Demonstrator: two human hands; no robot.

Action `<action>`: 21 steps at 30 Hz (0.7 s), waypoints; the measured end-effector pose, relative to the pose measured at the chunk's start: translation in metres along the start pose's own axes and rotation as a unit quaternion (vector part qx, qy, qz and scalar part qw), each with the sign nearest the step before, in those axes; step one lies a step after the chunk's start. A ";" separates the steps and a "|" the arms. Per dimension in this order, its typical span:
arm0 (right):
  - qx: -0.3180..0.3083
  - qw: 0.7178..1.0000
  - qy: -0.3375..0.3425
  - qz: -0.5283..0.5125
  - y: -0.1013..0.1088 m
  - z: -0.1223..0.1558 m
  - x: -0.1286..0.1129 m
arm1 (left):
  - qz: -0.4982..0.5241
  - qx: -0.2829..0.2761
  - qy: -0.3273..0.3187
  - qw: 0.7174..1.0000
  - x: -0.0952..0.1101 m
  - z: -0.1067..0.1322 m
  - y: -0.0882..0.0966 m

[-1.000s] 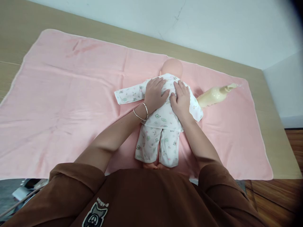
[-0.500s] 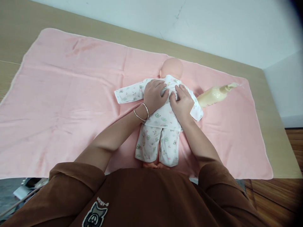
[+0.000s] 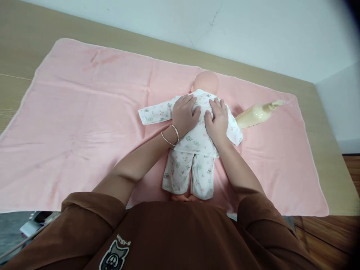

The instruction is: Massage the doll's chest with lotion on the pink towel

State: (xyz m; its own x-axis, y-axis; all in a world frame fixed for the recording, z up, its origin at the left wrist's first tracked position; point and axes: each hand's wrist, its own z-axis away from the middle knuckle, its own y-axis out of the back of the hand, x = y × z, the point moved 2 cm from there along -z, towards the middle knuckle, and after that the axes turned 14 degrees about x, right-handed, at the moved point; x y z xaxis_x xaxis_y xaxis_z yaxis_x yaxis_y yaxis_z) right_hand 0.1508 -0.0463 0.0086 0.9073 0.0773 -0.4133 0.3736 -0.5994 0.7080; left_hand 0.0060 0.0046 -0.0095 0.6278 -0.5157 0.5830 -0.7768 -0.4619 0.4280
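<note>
A baby doll (image 3: 201, 140) lies on its front, dressed in a white printed top and matching trousers, its bare head pointing away from me. My left hand (image 3: 185, 114) rests open on the left side of its upper back, a bangle (image 3: 177, 135) around the wrist. On the right side of the back, my right hand (image 3: 218, 120) also lies open, fingers spread over the shirt. A strip of the top shows between my thumbs. The doll's left sleeve (image 3: 156, 112) stretches out sideways; its face is hidden underneath.
Beneath the doll spreads a pink blanket (image 3: 92, 112) over a wooden table (image 3: 323, 112). A cream pump bottle (image 3: 255, 115) lies on its side by the doll's right sleeve. A white wall (image 3: 253, 33) stands behind the table.
The gap between my thumbs has widened slightly, and the shirt between my hands looks flatter. The doll and bottle keep their places; the whole view has shifted a little.
</note>
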 end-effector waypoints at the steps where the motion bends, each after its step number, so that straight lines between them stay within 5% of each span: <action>1: -0.003 1.000 0.004 -0.004 -0.001 -0.001 0.002 | 0.004 -0.005 0.000 1.000 -0.001 0.000 -0.001; 21: -0.007 1.000 0.018 0.001 -0.003 -0.003 0.005 | 0.030 -0.019 0.015 0.999 -0.004 -0.002 -0.004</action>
State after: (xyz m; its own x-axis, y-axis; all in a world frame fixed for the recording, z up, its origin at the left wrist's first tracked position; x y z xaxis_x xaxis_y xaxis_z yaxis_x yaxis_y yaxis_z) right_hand 0.1544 -0.0422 0.0061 0.9142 0.1045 -0.3916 0.3742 -0.5890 0.7163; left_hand 0.0062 0.0096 -0.0126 0.5779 -0.5193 0.6295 -0.8152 -0.4025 0.4164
